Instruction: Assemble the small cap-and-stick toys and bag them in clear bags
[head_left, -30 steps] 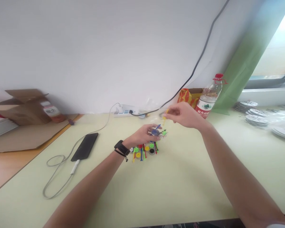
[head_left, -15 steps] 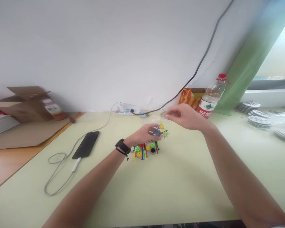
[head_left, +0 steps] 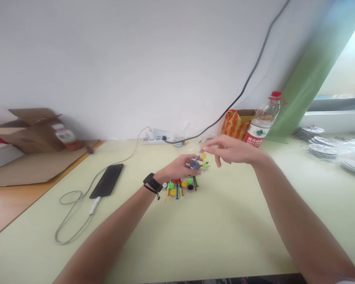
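Grip of the left hand clamps a blue plastic piece, while the right hand is poised at a yellow piece just beside it; whether it pinches cannot be told. More colorful pieces lie nearer the person on the pale surface, between a black phone at left and a bottle at right.

The yellow piece looks plastic; the bottle, clear glossy plastic; the box, matt cardboard; the table, smooth.
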`<control>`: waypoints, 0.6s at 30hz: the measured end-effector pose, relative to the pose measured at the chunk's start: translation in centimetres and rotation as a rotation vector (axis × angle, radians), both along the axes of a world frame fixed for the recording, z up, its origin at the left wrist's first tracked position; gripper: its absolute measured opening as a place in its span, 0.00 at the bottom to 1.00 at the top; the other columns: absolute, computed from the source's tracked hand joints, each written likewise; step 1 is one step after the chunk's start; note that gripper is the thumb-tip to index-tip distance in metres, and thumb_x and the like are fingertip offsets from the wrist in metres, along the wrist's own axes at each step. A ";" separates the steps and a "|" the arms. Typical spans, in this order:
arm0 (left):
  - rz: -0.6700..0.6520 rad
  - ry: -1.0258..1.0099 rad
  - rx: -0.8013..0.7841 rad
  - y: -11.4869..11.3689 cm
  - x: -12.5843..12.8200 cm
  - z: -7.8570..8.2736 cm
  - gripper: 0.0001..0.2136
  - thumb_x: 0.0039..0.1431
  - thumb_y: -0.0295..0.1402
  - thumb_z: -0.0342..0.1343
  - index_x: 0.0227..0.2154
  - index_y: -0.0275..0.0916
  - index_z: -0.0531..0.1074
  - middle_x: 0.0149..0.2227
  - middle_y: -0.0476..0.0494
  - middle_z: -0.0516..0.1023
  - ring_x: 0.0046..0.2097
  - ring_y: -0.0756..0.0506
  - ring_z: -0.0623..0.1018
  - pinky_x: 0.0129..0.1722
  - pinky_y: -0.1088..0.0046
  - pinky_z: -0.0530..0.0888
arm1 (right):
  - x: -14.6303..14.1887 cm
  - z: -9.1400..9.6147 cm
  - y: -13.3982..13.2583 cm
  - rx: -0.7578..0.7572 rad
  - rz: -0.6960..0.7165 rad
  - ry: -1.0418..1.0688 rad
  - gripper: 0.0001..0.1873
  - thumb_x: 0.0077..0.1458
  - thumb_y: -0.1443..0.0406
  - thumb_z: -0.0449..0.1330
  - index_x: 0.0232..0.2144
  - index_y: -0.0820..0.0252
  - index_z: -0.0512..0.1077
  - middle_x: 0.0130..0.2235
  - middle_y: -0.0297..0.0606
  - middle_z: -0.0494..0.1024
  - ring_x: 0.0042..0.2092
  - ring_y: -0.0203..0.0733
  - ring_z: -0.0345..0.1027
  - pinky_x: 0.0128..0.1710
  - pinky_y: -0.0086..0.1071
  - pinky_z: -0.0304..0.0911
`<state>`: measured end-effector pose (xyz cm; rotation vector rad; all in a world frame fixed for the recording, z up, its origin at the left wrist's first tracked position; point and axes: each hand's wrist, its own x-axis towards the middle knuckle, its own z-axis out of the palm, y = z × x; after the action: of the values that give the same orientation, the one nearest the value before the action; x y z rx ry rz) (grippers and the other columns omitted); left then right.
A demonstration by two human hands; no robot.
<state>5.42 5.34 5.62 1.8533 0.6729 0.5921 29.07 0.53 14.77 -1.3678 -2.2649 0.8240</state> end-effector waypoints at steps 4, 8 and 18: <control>0.022 -0.002 -0.022 0.2 0.0 -0.3 0.28 0.51 0.42 0.72 0.54 0.39 0.76 0.42 0.40 0.83 0.43 0.42 0.81 0.43 0.68 0.76 | -0.3 -0.1 -0.2 0.334 -0.118 -0.010 0.26 0.65 0.44 0.55 0.41 0.56 0.81 0.29 0.39 0.78 0.29 0.41 0.68 0.28 0.34 0.59; -0.002 -0.018 -0.002 0.0 0.2 -0.2 0.24 0.52 0.41 0.71 0.50 0.38 0.77 0.41 0.41 0.82 0.41 0.44 0.80 0.40 0.70 0.75 | -0.8 -0.6 -0.2 0.361 -0.017 -0.110 0.25 0.63 0.44 0.57 0.31 0.56 0.79 0.33 0.39 0.79 0.33 0.43 0.70 0.32 0.35 0.60; -0.015 -0.135 -0.075 -0.1 0.1 0.4 0.21 0.53 0.39 0.71 0.48 0.38 0.77 0.44 0.39 0.82 0.46 0.41 0.81 0.49 0.64 0.76 | 0.0 -0.2 0.0 0.238 -0.048 -0.005 0.22 0.60 0.47 0.61 0.48 0.54 0.77 0.47 0.42 0.82 0.30 0.39 0.73 0.30 0.32 0.63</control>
<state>5.53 5.20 6.01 1.7309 0.5839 0.6672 29.05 0.51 14.58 -1.3092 -2.2403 0.5156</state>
